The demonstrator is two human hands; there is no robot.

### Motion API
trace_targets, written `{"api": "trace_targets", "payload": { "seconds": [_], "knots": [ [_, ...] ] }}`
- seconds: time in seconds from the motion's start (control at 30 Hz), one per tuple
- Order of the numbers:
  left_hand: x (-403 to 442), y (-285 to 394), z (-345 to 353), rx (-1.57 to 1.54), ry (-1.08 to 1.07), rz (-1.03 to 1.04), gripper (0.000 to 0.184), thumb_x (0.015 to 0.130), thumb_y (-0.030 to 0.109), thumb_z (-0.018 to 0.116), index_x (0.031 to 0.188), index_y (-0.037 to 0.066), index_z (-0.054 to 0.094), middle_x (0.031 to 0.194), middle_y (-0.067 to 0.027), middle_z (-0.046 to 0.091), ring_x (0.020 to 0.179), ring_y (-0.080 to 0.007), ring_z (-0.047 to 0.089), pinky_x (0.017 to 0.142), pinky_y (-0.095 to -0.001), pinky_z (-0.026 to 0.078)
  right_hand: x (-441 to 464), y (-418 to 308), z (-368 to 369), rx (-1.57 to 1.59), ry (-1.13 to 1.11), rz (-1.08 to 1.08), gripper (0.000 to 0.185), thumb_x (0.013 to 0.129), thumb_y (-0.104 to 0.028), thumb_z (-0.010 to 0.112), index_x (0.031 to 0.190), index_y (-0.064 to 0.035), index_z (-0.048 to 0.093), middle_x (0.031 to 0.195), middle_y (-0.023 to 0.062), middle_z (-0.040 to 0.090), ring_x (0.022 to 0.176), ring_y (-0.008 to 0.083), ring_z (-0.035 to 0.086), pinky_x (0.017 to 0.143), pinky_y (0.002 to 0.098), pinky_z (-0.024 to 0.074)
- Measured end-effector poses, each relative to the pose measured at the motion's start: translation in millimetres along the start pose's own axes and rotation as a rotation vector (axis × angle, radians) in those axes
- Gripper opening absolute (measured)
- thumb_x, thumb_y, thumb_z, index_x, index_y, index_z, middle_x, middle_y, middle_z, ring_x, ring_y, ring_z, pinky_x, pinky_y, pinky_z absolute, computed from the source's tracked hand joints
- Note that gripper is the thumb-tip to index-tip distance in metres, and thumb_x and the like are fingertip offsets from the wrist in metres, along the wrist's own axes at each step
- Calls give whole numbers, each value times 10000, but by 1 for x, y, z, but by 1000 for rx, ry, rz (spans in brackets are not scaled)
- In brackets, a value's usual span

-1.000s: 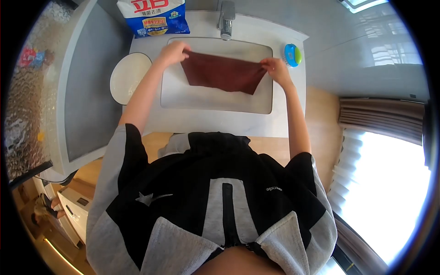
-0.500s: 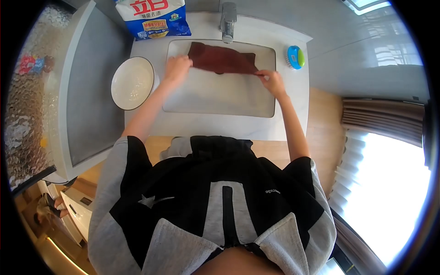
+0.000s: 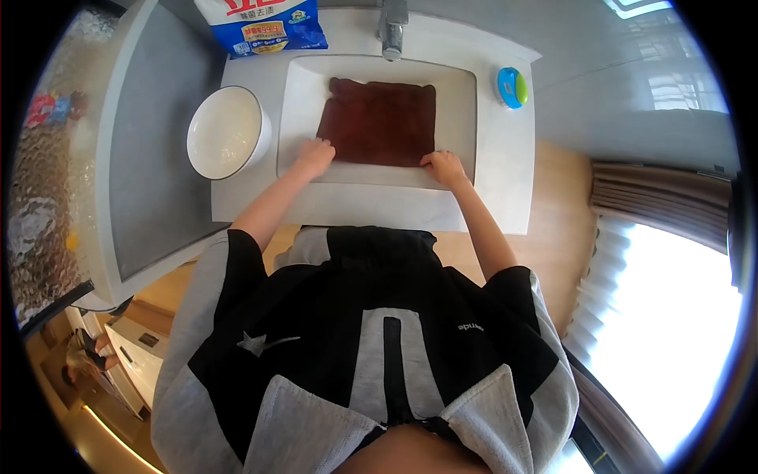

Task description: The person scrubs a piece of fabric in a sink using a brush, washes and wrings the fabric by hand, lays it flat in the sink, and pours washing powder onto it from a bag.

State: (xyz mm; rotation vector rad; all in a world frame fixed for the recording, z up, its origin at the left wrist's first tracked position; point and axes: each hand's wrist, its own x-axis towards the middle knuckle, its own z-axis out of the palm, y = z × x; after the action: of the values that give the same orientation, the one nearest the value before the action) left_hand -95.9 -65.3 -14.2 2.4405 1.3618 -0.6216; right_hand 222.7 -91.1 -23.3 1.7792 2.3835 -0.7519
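A dark reddish-brown cloth lies spread out in the white rectangular sink, roughly flat with an uneven far edge. My left hand pinches its near left corner. At the near right corner, my right hand grips the cloth between thumb and fingers. Both hands are over the front part of the basin. The cloth hides the drain. Above the sink's far edge stands a chrome faucet.
Left of the sink is a white bowl with a dark rim and clear-looking liquid inside. A blue and white detergent bag stands at the back left. On the counter's right sits a blue and green scrub brush. A grey wall borders the right.
Both hands have drawn the cloth's near edge toward me. The cloth, folded over and narrow before, is now opened out flat across the basin.
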Motion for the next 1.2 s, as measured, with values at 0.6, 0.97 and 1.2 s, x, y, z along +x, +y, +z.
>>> {"api": "trace_targets", "payload": {
  "seconds": [0.6, 0.97, 1.2],
  "knots": [
    [-30, 15, -25, -580, 20, -64, 272, 786, 249, 448, 935, 83, 605, 984, -136, 549, 915, -297, 542, 784, -387, 438, 52, -84, -79, 551, 194, -407, 320, 711, 49, 435, 973, -40, 595, 951, 129, 609, 824, 271, 593, 733, 312, 466],
    [-76, -6, -39, -1003, 115, -43, 249, 806, 240, 437, 903, 62, 580, 882, -121, 600, 824, -269, 569, 712, -355, 441, 273, -213, -145, 1052, 553, -278, 681, 645, -199, 756, 1139, 31, 348, 1042, 124, 504, 909, 188, 496, 769, 291, 426],
    [-106, -5, -27, -1079, 205, -105, 253, 803, 239, 424, 922, 66, 565, 865, -111, 602, 812, -269, 569, 693, -361, 440, 281, -212, -131, 1284, 385, -216, 348, 709, -97, 698, 1009, -35, 534, 911, 42, 610, 778, 107, 560, 724, 234, 442]
  ]
}}
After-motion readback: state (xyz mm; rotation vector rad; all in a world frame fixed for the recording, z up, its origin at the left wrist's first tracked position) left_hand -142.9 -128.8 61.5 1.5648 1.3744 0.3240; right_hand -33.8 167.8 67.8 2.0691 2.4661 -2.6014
